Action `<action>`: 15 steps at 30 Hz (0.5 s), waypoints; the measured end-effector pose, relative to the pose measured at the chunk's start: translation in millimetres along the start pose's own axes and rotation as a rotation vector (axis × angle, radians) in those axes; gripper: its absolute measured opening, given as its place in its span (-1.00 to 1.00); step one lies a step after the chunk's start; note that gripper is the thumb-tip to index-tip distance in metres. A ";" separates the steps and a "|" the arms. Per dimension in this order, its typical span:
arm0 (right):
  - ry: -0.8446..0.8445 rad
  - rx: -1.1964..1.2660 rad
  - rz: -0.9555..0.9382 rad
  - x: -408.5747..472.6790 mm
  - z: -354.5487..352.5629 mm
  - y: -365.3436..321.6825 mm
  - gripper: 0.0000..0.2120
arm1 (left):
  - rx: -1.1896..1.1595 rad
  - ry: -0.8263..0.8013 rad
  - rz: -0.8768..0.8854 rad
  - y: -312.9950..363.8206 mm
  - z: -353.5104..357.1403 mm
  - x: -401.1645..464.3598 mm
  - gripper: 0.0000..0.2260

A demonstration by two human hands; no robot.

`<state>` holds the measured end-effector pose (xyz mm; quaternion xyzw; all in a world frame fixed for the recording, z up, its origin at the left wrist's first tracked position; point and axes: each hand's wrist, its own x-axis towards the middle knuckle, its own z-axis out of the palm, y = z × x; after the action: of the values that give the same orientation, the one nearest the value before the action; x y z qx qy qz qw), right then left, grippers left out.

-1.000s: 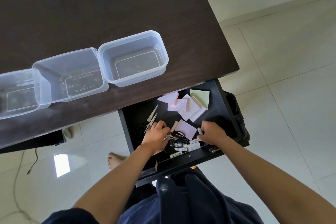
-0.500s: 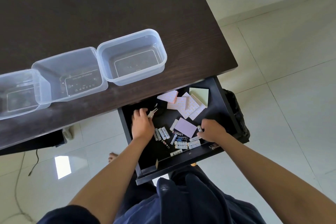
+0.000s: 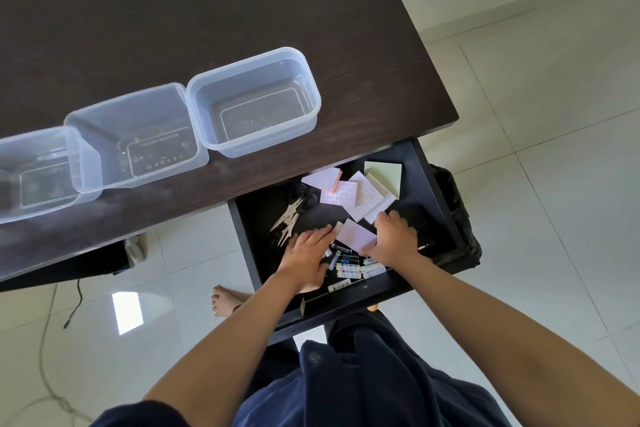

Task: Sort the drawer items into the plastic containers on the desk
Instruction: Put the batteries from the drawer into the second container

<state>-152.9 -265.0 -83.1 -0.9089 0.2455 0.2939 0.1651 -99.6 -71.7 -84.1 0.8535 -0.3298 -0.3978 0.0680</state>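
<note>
The dark drawer [image 3: 258, 218] is pulled out under the desk [image 3: 207, 10]. It holds several scissors [image 3: 292, 210], patterned sticky notes [image 3: 362, 199], a green pad [image 3: 384, 173], a lilac pad [image 3: 355, 236] and several batteries [image 3: 353, 267]. My left hand [image 3: 308, 253] lies flat with straight fingers over the left end of the batteries. My right hand [image 3: 394, 236] has curled fingers beside the lilac pad, thumb at its near edge; what its palm covers is hidden. Three clear plastic containers stand on the desk: left [image 3: 34, 131], middle [image 3: 124, 98], right [image 3: 313, 94].
A black bag [image 3: 457, 218] hangs against the drawer's right side. My bare foot [image 3: 225, 298] is on the tiled floor left of the drawer, and a thin cable [image 3: 74, 305] lies further left. The drawer's front edge is close to my lap.
My left hand came back from the scissors to the batteries and flattened. My right hand moved up to the lilac pad.
</note>
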 end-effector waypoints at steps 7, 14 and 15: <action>0.133 0.084 0.101 -0.4 3.2 3.0 -0.48 | -0.007 0.048 -0.001 -2.7 0.0 -3.9 -0.42; 0.165 0.232 0.179 6.5 0.0 3.1 -0.53 | -0.042 0.052 0.046 -5.0 12.3 -17.5 -0.47; 0.137 0.262 0.175 7.9 -2.9 5.5 -0.55 | -0.082 0.062 0.020 -5.0 14.2 -20.3 -0.46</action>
<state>-149.0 -273.6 -86.7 -0.8728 0.3703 0.2103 0.2387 -116.8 -53.3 -82.7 0.8585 -0.3193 -0.3838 0.1169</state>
